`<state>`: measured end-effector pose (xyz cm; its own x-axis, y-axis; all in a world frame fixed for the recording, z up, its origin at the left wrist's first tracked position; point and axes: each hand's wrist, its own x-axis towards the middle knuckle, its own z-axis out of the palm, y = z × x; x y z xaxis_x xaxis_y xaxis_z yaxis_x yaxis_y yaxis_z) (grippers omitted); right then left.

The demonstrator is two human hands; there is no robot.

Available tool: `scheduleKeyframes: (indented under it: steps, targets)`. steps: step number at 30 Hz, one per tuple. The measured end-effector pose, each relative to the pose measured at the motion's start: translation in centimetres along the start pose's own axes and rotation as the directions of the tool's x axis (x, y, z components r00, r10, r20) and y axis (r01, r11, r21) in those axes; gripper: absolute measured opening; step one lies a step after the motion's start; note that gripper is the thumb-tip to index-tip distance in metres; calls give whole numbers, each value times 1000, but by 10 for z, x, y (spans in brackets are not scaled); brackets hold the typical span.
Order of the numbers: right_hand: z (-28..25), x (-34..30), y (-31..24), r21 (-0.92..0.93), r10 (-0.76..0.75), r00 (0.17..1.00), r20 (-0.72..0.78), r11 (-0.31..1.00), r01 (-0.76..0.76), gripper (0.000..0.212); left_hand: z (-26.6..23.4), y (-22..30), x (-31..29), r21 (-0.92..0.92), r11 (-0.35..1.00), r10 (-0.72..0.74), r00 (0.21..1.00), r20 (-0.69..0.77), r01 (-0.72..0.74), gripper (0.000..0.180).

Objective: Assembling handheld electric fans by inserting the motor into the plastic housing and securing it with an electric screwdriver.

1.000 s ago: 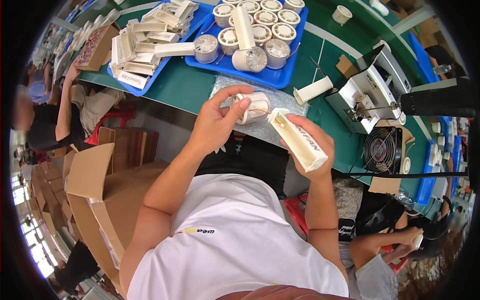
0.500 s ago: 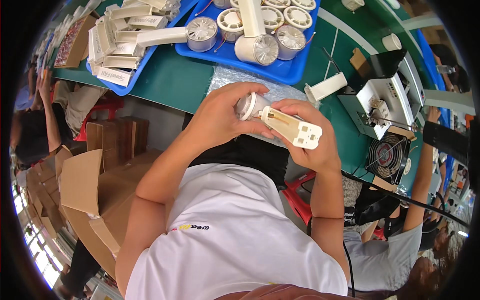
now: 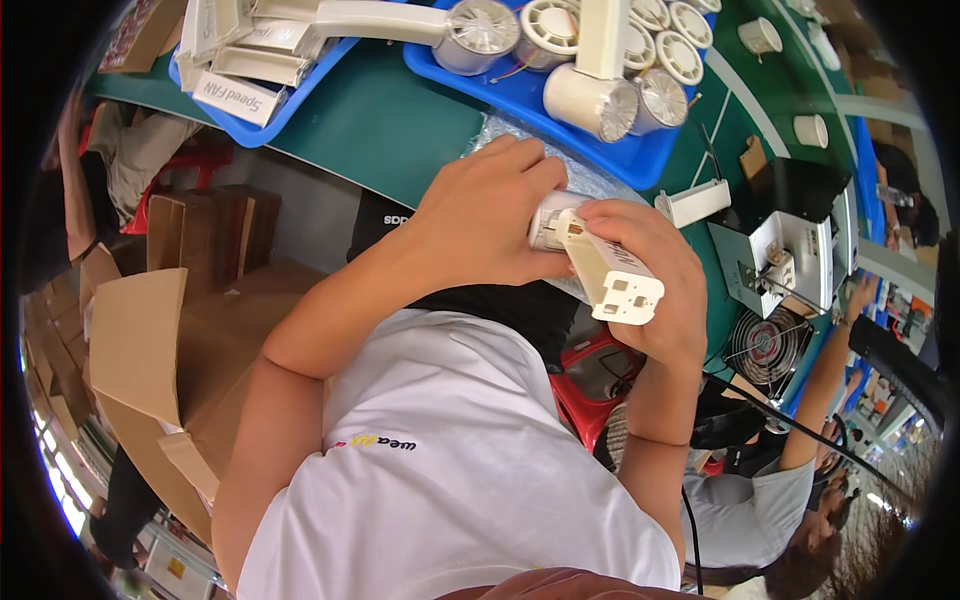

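Note:
My left hand (image 3: 490,205) is wrapped round a small fan head (image 3: 548,222), a white and clear plastic cylinder mostly hidden by the fingers. In my right hand (image 3: 665,265) is a white plastic handle (image 3: 618,278), its end with square holes tilted down toward me. The handle's upper end meets the fan head; whether they are joined I cannot tell. Both hands are above the front edge of the green table (image 3: 400,130). Bubble wrap (image 3: 493,130) lies just beyond them.
Beyond my hands, a blue tray (image 3: 630,165) bears several fan heads. Another blue tray (image 3: 245,133) at left is heaped with white handles. A loose handle (image 3: 695,204), a black-and-white machine (image 3: 785,240) and a cooling fan (image 3: 768,345) are at right. Cardboard boxes (image 3: 140,345) stand at lower left; a co-worker's arm (image 3: 825,385) reaches in at right.
The fan head and handle have been turned together: the handle's printed side now shows, and my left hand covers more of the fan head. The view has shifted, moving the trays up and right.

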<state>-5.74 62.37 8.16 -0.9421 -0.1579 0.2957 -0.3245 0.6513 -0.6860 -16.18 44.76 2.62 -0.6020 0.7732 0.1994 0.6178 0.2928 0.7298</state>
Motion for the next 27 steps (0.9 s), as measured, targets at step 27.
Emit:
scheduleKeyframes:
  steps: [27]
  targets:
    - [11, 15, 7, -4, 30, 999, -37, 1000, -30, 34, 42, -1, -5, -472, 852, 2, 904, -428, -225, 58]
